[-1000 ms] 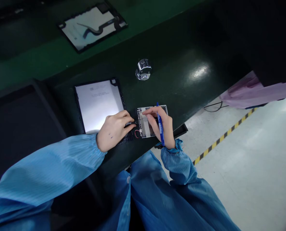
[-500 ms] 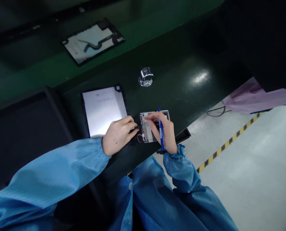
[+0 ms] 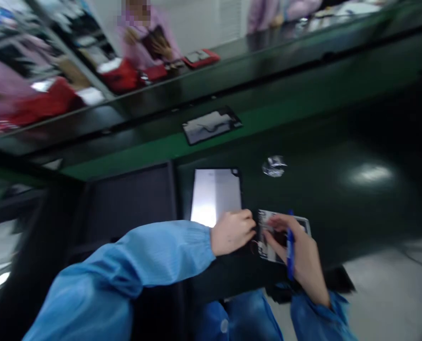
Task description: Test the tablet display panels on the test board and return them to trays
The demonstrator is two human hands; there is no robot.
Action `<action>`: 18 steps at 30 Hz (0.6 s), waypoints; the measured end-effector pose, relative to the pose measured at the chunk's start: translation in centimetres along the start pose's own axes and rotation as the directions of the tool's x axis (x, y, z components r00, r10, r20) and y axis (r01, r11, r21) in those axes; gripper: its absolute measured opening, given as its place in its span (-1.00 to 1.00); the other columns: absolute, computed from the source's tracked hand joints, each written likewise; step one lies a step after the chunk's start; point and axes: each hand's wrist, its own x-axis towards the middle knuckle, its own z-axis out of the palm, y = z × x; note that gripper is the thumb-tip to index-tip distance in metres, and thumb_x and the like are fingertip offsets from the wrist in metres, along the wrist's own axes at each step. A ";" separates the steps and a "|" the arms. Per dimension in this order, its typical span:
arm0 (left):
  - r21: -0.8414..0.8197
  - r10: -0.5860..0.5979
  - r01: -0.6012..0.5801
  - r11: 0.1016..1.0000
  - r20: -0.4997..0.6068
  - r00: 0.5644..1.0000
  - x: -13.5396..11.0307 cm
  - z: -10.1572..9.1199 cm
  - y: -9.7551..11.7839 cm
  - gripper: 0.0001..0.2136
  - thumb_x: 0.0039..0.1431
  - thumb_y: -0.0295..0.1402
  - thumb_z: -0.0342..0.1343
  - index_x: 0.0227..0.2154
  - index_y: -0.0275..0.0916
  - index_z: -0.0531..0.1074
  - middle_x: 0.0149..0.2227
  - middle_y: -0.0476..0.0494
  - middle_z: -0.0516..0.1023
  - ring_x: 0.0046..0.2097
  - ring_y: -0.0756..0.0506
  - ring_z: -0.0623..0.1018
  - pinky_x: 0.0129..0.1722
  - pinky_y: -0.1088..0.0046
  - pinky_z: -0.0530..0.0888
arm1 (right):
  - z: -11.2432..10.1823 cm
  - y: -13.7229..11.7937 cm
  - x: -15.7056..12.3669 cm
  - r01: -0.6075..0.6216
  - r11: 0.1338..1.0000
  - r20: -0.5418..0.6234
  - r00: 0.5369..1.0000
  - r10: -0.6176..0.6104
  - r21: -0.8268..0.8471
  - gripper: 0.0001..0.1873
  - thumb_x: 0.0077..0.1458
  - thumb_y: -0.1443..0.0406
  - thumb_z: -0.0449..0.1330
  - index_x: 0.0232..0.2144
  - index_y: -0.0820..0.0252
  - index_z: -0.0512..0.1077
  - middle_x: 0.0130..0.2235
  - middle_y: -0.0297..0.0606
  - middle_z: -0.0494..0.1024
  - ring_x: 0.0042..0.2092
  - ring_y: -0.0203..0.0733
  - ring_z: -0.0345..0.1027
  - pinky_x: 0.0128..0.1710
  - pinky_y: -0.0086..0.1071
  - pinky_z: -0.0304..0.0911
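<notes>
My left hand [image 3: 233,232] has its fingers curled together at the lower right corner of a flat, black-framed panel [image 3: 228,189] with a whitish face. What its fingertips hold, if anything, is hidden and blurred. My right hand [image 3: 305,255] is over a small, light-edged device with circuit parts [image 3: 263,251], just right of the left fingertips. A blue pen [image 3: 289,253] is tucked in the right hand, while its thumb and forefinger reach toward the device's left part. Thin wire [image 3: 254,245] shows between the two hands.
A shiny silvery object [image 3: 274,166] stands on the dark table beyond the device. A second panel [image 3: 211,127] with a dark curved strip lies farther back. Left of the first panel is a large black tray [image 3: 133,203]. Across the bench, people in pink work clothes [image 3: 149,42] sit near red items.
The view has swung up and left, bringing the far bench and people into sight and blurring the picture. My hands keep nearly the same places at the panel and device; the pen stays held.
</notes>
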 end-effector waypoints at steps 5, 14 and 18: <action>0.074 0.082 -0.076 0.994 -0.083 0.993 1.1 0.8 -1.1 -0.73 0.32 -0.26 0.01 -0.32 -0.30 0.55 -0.19 -0.15 0.56 -0.22 -0.10 0.57 -0.37 0.37 0.49 | 0.0 1.8 2.2 0.019 0.999 0.009 1.000 -0.019 -0.028 -0.44 -0.09 -0.21 0.21 -0.25 0.08 0.39 -0.39 -0.20 0.59 -0.42 -0.01 0.51 -0.44 -0.18 0.46; 0.089 0.109 -0.099 0.991 -0.118 0.987 1.5 0.7 -1.3 -0.75 0.30 -0.28 0.01 -0.39 -0.25 0.52 -0.22 -0.16 0.55 -0.23 -0.09 0.59 -0.44 0.37 0.46 | -0.9 0.3 4.3 0.064 0.996 0.131 0.990 -0.055 -0.064 -0.39 -0.21 -0.29 0.19 -0.36 0.04 0.35 -0.57 -0.33 0.45 -0.59 -0.10 0.40 -0.66 -0.28 0.33; 0.086 0.109 -0.100 0.991 -0.111 0.988 1.6 0.3 -1.3 -0.78 0.28 -0.32 0.03 -0.38 -0.26 0.52 -0.22 -0.17 0.56 -0.21 -0.13 0.60 -0.44 0.34 0.47 | -1.1 1.1 5.0 0.108 0.988 0.208 0.974 -0.084 -0.107 -0.48 -0.13 -0.20 0.21 -0.36 0.05 0.32 -0.56 -0.36 0.43 -0.55 -0.13 0.40 -0.57 -0.29 0.37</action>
